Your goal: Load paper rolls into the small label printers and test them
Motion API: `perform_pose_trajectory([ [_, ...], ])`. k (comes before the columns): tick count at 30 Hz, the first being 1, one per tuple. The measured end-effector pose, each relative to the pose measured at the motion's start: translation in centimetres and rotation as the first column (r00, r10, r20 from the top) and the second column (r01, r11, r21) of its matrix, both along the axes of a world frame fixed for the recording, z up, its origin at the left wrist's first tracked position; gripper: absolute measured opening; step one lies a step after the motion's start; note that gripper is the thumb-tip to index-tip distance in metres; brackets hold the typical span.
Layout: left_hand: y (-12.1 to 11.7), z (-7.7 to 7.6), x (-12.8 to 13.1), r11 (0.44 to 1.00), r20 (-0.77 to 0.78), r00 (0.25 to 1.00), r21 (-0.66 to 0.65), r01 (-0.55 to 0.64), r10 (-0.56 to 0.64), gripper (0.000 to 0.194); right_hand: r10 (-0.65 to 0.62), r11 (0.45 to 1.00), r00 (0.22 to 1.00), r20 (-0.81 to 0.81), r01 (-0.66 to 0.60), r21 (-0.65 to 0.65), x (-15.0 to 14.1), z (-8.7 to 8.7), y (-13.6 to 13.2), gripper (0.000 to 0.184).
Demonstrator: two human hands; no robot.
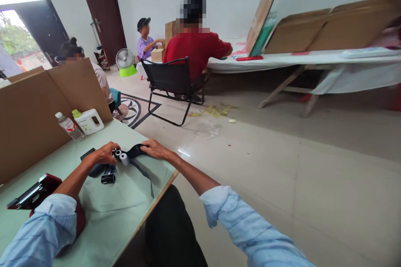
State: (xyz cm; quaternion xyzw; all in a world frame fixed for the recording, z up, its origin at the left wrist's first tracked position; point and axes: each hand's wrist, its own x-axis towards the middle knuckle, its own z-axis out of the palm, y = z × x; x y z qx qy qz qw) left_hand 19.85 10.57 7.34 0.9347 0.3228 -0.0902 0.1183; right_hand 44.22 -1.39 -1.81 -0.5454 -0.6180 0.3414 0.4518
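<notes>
On the pale green table top (103,204), my left hand (106,153) curls its fingers round the back of a small cluster of white rolls (124,159) with dark hollow centres. My right hand (154,149) grips a soft black piece of material (135,150) by its right end, near the table edge. From there a dark strip (144,172) trails over the table. Just in front of my left hand lies a shiny black roll (108,177). A dark rounded object (96,170) sits partly hidden beneath my left wrist.
A red and black device (39,190) rests left of my forearm. Behind it stand a clear bottle (69,127), a white jug (89,122) and a cardboard screen (34,117). Other people work beyond; one in red (194,52) sits on a black folding chair (169,77).
</notes>
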Motion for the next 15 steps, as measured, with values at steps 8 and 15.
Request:
perform_pose_trajectory([
  [8, -1.4, -1.0, 1.4, 0.997, 0.004, 0.998, 0.050, 0.065, -0.065, 0.034, -0.024, 0.999, 0.988, 0.154, 0.020, 0.029, -1.1, -0.3, -4.9, 0.024],
  [15, -2.9, -0.7, 1.8, 0.992, 0.052, 0.993, 0.077, 0.101, -0.106, 0.052, -0.072, 0.997, 0.959, 0.275, 0.058, 0.057, -1.2, -0.6, -7.5, 0.019],
])
